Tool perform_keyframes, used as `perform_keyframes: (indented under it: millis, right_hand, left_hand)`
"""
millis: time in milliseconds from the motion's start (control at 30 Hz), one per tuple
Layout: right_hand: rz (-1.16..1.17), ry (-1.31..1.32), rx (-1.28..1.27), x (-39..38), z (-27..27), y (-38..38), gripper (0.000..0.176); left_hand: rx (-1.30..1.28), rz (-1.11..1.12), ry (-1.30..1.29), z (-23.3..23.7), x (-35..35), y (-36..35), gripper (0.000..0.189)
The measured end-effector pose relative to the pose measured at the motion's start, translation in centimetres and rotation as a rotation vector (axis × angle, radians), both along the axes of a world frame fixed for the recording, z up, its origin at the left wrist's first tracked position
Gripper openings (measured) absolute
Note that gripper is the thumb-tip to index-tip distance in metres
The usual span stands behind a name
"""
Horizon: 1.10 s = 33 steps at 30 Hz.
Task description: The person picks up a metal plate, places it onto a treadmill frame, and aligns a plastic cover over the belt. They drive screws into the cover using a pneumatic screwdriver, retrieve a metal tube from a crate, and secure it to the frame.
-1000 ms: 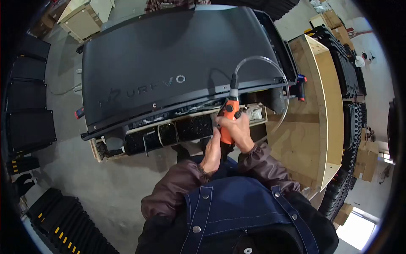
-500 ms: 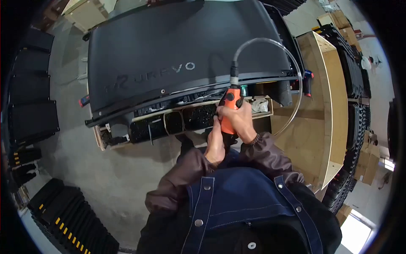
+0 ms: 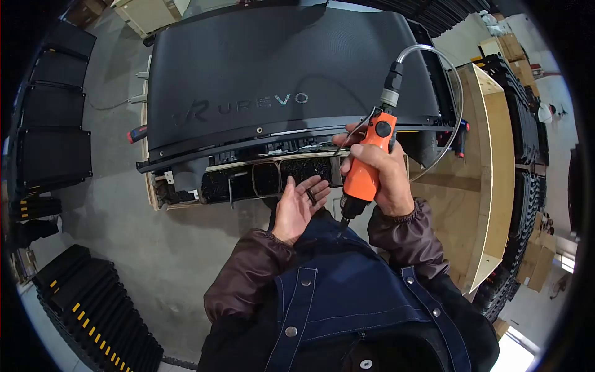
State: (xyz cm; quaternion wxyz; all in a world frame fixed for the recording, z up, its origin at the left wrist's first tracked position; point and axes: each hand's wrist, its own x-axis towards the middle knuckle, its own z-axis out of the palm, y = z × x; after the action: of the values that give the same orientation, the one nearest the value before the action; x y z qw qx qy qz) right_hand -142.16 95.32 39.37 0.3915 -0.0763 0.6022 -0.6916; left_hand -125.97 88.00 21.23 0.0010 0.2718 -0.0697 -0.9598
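Note:
My right hand (image 3: 387, 177) is closed round an orange air screwdriver (image 3: 361, 181), its black chuck and bit pointing down toward my apron. A clear hose (image 3: 457, 77) runs from the tool's top end through a black and white fitting. Palm up, my left hand (image 3: 296, 209) is held to the left of the tool, fingers loosely stretched. A small dark piece (image 3: 311, 196), too small to name surely, lies across those fingers. Beyond both hands is a black treadmill belt (image 3: 273, 62) lettered UREVO, with a metal rail along its near edge.
Compartments with small black parts (image 3: 304, 173) sit below the rail, an L-shaped hex key (image 3: 231, 192) at their edge. Red-and-black screwdriver handles (image 3: 137, 134) lie at the treadmill's side. A plywood box (image 3: 477, 186) stands right; stacked black panels (image 3: 93, 304) are at lower left.
My hands have parted: the left has come off the screwdriver and turned palm up. My right hand has moved right with the tool, its bit end now swung out beside my left hand.

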Motion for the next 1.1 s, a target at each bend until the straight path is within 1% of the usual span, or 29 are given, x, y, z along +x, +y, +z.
perform_keyframes:
  millis: [100,167,200,267,300,333,367,400,467,500,567,600,667,700,733,800,833,900,933,967,1033,1067,1100]
  right_hand:
    - [0.019,-0.025,-0.031,1.6,1.5,0.1,0.050]
    - [0.056,-0.005,-0.047,2.1,1.6,-0.2,0.049]
    - [0.059,-0.006,-0.047,2.2,1.4,-0.2,0.049]
    - [0.037,0.015,0.042,2.4,0.2,-0.6,0.049]
    - [0.033,-0.016,0.076,2.3,-0.2,-0.6,0.047]
    - [0.016,-0.050,0.039,2.0,-1.3,-0.3,0.040]
    - [0.003,-0.043,0.039,2.0,-2.3,-0.1,0.037]
    - [0.006,-0.024,0.061,2.0,-2.7,0.0,0.037]
    - [0.016,0.003,0.095,1.8,-3.8,0.7,0.037]
    - [0.001,0.025,0.138,1.8,-4.1,1.1,0.037]
    - [-0.029,0.065,0.198,1.7,-4.5,2.0,0.038]
    - [-0.065,0.066,0.203,1.7,-4.6,2.4,0.039]
    - [-0.106,0.107,0.194,1.2,-5.4,3.6,0.039]
    - [-0.143,0.104,0.142,1.1,-5.5,4.0,0.040]
    - [-0.159,0.142,0.136,0.9,-5.6,4.5,0.041]
    - [-0.183,0.230,0.136,0.5,-5.5,5.6,0.045]
    - [-0.191,0.233,0.136,0.3,-5.3,6.0,0.045]
    - [-0.253,0.271,0.129,0.1,-4.6,6.7,0.051]
    - [-0.227,0.244,0.085,-0.1,-4.2,7.0,0.056]
    - [-0.239,0.247,0.083,-0.2,-4.2,7.3,0.056]
    - [-0.289,0.148,-0.073,-0.9,-4.1,8.1,0.055]
    - [-0.313,0.114,-0.130,-1.3,-4.4,8.5,0.049]
    - [-0.307,0.069,-0.225,-1.8,-4.7,8.7,0.043]
  left_hand:
    - [-0.037,0.004,0.008,-0.6,0.4,0.0,0.074]
    - [0.017,0.025,0.041,-1.2,0.8,0.0,0.059]
    - [0.017,0.029,0.039,-1.5,0.9,0.3,0.059]
    - [-0.131,0.031,-0.002,-1.8,1.6,0.5,0.043]
    - [-0.142,0.019,-0.057,-2.4,2.1,0.3,0.038]
    - [-0.176,0.011,-0.088,-2.8,2.7,0.1,0.038]
    - [-0.210,0.002,-0.117,-3.1,3.5,-0.6,0.038]
    - [-0.236,0.048,-0.129,-3.6,4.6,-1.3,0.040]
    - [-0.421,0.097,-0.262,-5.2,6.8,-3.3,0.043]
    - [-0.460,0.178,-0.321,-7.3,7.9,-4.2,0.042]
    - [-0.542,0.226,-0.518,-10.6,10.0,-7.2,0.042]
    - [-0.592,0.286,-0.613,-12.6,10.8,-8.4,0.038]
    - [-0.681,0.296,-0.730,-16.1,12.2,-11.2,0.031]
    - [-0.805,0.343,-0.772,-17.3,12.4,-12.0,0.018]
    - [-0.809,0.339,-0.768,-19.2,12.9,-13.0,0.018]
    - [-1.017,0.292,-0.834,-22.7,13.8,-14.7,0.021]
    - [-1.138,0.289,-0.833,-23.0,14.0,-15.2,0.019]
    - [-1.147,0.298,-0.855,-22.9,14.4,-16.1,0.021]
    - [-1.152,0.309,-0.883,-22.8,14.7,-16.6,0.022]
    - [-1.385,0.289,-0.919,-23.1,15.2,-16.9,0.028]
    - [-1.501,0.315,-0.942,-23.1,14.8,-16.7,0.031]
    - [-1.488,0.209,-0.964,-19.6,13.4,-15.9,0.036]
    - [-1.283,0.126,-0.878,-16.0,11.7,-14.8,0.035]
